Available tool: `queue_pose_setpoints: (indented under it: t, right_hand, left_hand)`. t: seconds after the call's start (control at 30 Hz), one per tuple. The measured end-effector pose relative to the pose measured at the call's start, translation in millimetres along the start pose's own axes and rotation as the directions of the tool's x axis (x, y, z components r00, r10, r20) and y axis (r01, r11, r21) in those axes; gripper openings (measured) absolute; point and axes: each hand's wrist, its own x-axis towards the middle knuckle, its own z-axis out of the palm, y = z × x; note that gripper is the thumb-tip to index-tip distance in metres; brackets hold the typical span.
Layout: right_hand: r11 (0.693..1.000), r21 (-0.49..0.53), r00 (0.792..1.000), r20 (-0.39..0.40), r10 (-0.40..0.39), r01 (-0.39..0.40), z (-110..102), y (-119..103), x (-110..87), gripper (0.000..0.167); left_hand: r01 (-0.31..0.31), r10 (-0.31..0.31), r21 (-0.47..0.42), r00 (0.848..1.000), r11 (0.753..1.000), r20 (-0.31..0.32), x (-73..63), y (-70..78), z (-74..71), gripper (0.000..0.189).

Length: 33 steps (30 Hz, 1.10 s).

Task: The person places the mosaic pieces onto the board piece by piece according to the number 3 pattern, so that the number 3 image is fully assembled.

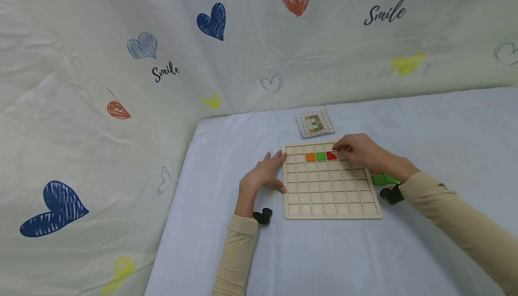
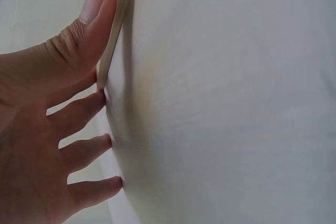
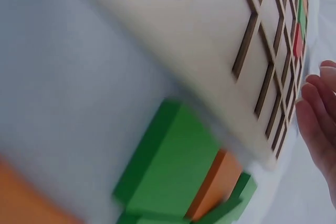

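A light wooden grid board (image 1: 319,197) lies on the table. In its second row from the top sit an orange square tile (image 1: 310,157), a green square tile (image 1: 321,156) and a red tile (image 1: 331,155) with a rounded corner, side by side. My left hand (image 1: 265,172) has its fingers spread and rests against the board's left edge; the left wrist view shows the thumb on that edge (image 2: 119,19). Just right of the red tile, my right hand (image 1: 362,150) is over the upper part of the board. Its fingers (image 3: 315,114) are bent slightly, and no tile shows between them.
Behind the board lies a pattern card (image 1: 315,123) with a printed grid and coloured cells. Loose green tiles (image 1: 379,179) and orange ones lie beside the board's right edge, partly under my right forearm. A white cloth (image 1: 194,260) covers the table; a printed curtain (image 1: 243,53) hangs behind.
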Motion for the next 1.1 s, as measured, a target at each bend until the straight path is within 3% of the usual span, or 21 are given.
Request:
queue_pose_setpoints:
  t: [0.83,1.1]
  right_hand:
    - [0.995,-0.096,0.998,-0.049,0.028,-0.032,-23,37,-53.4,0.023]
    - [0.993,-0.100,0.995,-0.090,0.050,-0.059,-24,46,-61.7,0.021]
  left_hand:
    - [-0.012,0.012,-0.023,1.000,1.000,-0.006,-2.4,0.2,0.4,0.111]
    - [-0.005,0.005,-0.002,1.000,1.000,0.002,-1.2,0.3,1.7,0.112]
